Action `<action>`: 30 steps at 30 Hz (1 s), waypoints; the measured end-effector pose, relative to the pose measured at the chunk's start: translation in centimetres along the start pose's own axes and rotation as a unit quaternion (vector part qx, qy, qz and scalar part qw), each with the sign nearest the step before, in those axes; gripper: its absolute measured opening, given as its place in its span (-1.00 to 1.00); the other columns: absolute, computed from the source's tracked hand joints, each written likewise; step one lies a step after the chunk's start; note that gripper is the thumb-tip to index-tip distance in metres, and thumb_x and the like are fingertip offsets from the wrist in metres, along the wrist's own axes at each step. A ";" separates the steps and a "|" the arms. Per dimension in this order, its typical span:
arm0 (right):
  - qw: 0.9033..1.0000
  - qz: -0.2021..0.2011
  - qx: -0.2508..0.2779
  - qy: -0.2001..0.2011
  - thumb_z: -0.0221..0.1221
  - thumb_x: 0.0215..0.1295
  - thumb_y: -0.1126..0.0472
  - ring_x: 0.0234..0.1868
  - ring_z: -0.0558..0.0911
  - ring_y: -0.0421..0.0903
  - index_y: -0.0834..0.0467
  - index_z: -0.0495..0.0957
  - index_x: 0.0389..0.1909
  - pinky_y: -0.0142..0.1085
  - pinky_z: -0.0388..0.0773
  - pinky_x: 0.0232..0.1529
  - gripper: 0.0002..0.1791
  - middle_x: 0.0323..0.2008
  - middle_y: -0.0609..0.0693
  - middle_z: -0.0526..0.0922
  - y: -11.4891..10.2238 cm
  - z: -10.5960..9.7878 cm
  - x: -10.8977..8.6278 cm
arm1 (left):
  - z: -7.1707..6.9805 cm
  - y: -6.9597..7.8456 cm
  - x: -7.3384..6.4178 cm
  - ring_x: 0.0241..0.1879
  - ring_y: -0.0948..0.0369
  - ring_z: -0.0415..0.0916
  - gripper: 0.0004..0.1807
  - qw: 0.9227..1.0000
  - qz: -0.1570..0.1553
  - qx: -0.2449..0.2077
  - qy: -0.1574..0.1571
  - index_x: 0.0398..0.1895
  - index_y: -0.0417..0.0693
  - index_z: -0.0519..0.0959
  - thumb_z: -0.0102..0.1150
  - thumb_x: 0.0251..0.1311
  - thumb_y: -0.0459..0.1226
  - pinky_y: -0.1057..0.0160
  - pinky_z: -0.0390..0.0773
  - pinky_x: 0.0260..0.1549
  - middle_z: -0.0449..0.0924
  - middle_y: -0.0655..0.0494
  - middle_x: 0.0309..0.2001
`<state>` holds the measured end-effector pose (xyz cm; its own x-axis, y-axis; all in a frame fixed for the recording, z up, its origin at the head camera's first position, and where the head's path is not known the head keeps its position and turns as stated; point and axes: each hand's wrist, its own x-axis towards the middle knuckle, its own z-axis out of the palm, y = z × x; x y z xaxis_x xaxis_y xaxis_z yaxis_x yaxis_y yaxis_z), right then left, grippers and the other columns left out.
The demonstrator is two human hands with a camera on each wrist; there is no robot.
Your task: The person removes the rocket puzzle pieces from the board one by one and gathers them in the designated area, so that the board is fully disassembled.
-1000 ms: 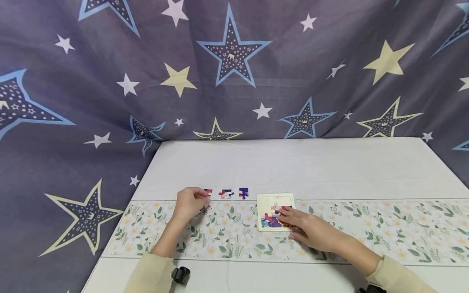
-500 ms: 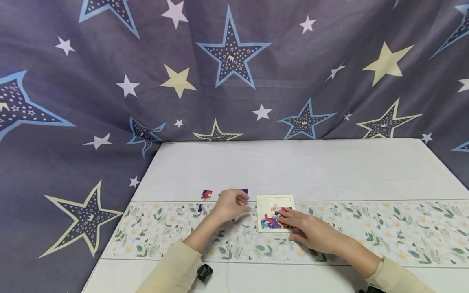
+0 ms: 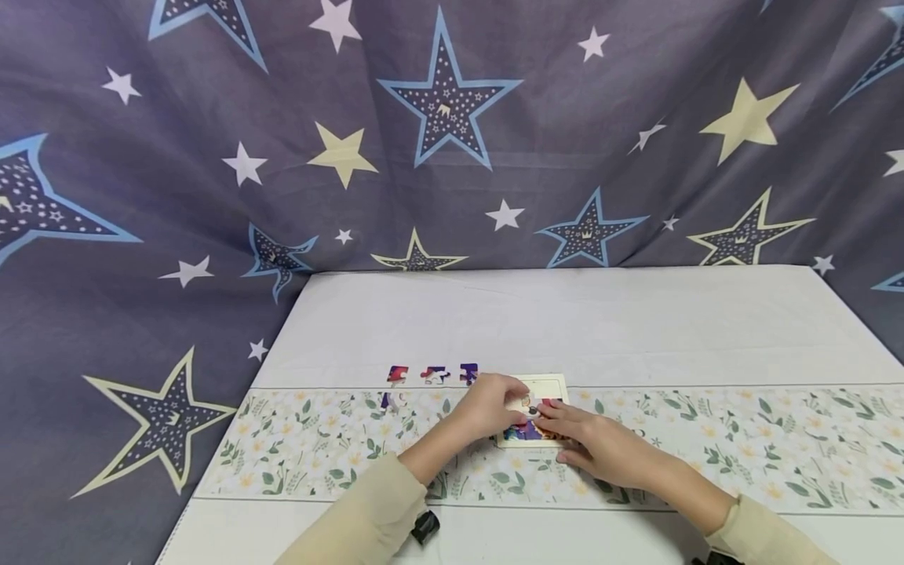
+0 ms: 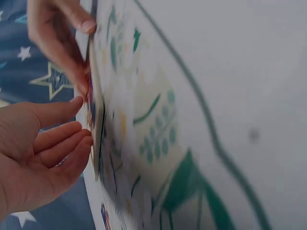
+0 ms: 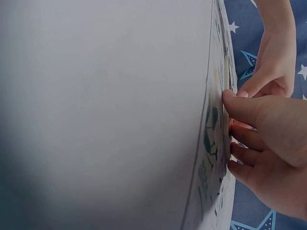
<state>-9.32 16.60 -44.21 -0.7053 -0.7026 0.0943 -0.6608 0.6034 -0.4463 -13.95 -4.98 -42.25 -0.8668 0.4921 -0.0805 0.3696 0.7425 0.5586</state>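
A small pale jigsaw tray [image 3: 565, 386] lies on the floral strip, with colourful pieces [image 3: 517, 431] fitted along its lower part and bare base above. My left hand [image 3: 483, 408] reaches over its left side, thumb and fingers bent and a gap between them. Whether a piece sits in those fingertips is hidden. On the tray's right side, my right hand [image 3: 600, 439] rests with fingers fairly straight over the fitted pieces. The right wrist view shows its thumb [image 5: 237, 103] at the tray's near edge. Left fingers [image 4: 62, 143] meet the tray in the left wrist view.
Loose puzzle pieces lie left of the tray: a red one [image 3: 398, 373], a multicoloured one [image 3: 435, 375], a purple one [image 3: 469, 373] and a white-purple one [image 3: 391, 402]. The white tabletop [image 3: 565, 322] ends at a star-patterned curtain [image 3: 494, 188].
My left hand has moved right from the leftmost loose pieces, passing over the others, to the tray's left side. The right hand and the tray have stayed put.
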 end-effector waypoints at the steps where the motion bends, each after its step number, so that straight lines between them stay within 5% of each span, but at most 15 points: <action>1: 1.000 0.000 -0.001 0.000 0.24 0.25 0.18 0.33 0.40 0.18 0.16 0.40 0.30 -0.29 0.61 -0.10 -0.42 0.37 0.17 0.35 0.0 0.0 0.0 | 0.1 0.2 0.1 0.03 0.15 0.62 -0.65 1.000 0.005 0.015 0.000 -0.02 -0.10 0.65 0.37 0.08 -0.26 0.24 0.56 0.05 0.71 0.06 -0.04; 8: 1.000 -0.008 -0.009 0.010 0.26 0.22 0.18 0.32 0.42 0.18 0.17 0.41 0.29 -0.09 0.58 0.06 -0.41 0.35 0.17 0.38 -0.2 -0.1 0.1 | 0.7 1.4 0.4 -0.10 0.21 0.62 -0.77 0.996 0.007 0.087 0.016 -0.18 -0.06 0.68 0.38 0.06 -0.29 0.33 0.58 -0.07 0.71 0.10 -0.16; 14: 1.000 -0.006 -0.005 0.001 0.24 0.24 0.20 0.33 0.41 0.18 0.15 0.42 0.28 -0.05 0.55 0.10 -0.44 0.35 0.16 0.38 -0.2 -0.4 0.0 | 0.8 1.4 0.7 -0.13 0.23 0.60 -0.80 0.996 0.000 0.086 0.018 -0.23 -0.05 0.66 0.39 0.03 -0.32 0.34 0.56 -0.07 0.68 0.11 -0.20; 21: 1.000 -0.006 -0.008 -0.006 0.20 0.28 0.17 0.31 0.44 0.16 0.13 0.42 0.29 -0.12 0.60 0.02 -0.46 0.35 0.14 0.40 -0.1 -0.9 -0.2 | 0.8 2.0 0.8 -0.34 0.27 0.45 -0.79 0.995 0.002 0.097 0.007 -0.22 -0.08 0.65 0.38 0.03 -0.35 0.41 0.48 -0.31 0.59 0.11 -0.32; 30: 1.000 0.003 -0.004 -0.013 0.19 0.29 0.19 0.37 0.37 0.12 0.10 0.37 0.33 -0.04 0.52 0.13 -0.43 0.37 0.08 0.38 0.0 -0.6 -0.6 | 0.9 1.8 0.6 -0.33 0.28 0.46 -0.81 0.997 -0.007 0.078 0.021 -0.28 -0.08 0.65 0.40 -0.01 -0.36 0.40 0.48 -0.29 0.60 0.12 -0.31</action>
<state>-9.01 17.27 -43.78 -0.7024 -0.7085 0.0680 -0.6588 0.6110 -0.4389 -13.53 -2.99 -42.03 -0.8844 0.4640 -0.0509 0.4021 0.8128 0.4215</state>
